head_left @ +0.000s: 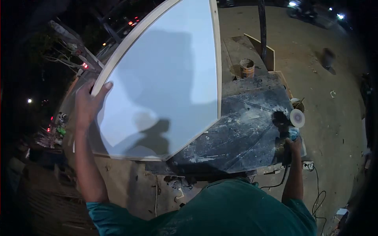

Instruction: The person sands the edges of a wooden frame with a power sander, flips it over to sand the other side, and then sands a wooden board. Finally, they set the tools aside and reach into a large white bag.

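Observation:
A large white panel (169, 74) with a pale wooden edge frame stands tilted over the work table (240, 137). My left hand (89, 100) is closed around its left edge, thumb on the white face. At the table's right side my right hand (292, 144) is wrapped round the body of an angle grinder (293, 132). The grinder's round pale disc (297, 118) faces up toward me, apart from the panel. Shadows of my head and arm fall across the white face.
A rusty tin can (247, 68) stands at the table's far end, near a dark post (262, 27). Another container (298, 104) sits beside the right edge. A power socket (308, 165) with loose cable (318, 196) lies at lower right. Vehicles with lights (307, 11) show on the road.

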{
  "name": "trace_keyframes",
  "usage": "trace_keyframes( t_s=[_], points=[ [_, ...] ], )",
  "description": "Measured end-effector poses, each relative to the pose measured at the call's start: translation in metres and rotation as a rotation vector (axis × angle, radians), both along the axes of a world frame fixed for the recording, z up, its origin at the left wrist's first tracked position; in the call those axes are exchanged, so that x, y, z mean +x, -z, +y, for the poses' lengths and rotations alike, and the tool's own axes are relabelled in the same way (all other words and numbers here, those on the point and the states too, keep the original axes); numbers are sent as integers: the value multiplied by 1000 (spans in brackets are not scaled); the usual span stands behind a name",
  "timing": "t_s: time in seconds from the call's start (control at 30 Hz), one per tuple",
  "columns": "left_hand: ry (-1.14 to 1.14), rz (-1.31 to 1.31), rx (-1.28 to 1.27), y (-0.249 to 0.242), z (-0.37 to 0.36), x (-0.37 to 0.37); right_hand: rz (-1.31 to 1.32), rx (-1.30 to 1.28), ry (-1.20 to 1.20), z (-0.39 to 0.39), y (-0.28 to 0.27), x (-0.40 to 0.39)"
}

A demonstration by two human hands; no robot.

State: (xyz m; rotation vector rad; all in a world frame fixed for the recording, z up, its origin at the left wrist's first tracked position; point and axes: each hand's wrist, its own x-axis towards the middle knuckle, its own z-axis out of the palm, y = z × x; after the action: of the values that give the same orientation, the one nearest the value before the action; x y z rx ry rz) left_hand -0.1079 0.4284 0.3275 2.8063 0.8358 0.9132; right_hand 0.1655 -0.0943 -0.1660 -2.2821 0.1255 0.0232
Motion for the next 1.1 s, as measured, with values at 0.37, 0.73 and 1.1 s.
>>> trace_keyframes(
  t_s=[0.37, 0.73, 1.1],
  points=[
    [-124, -42, 23, 30, 16, -28, -616, -185, 146, 63, -71, -61],
    [-325, 3, 210, 28, -9, -25, -734, 514, -608, 288, -204, 7],
    [-238, 2, 229, 29, -17, -33, -377, 920, -658, 361, -316, 46]
  ],
)
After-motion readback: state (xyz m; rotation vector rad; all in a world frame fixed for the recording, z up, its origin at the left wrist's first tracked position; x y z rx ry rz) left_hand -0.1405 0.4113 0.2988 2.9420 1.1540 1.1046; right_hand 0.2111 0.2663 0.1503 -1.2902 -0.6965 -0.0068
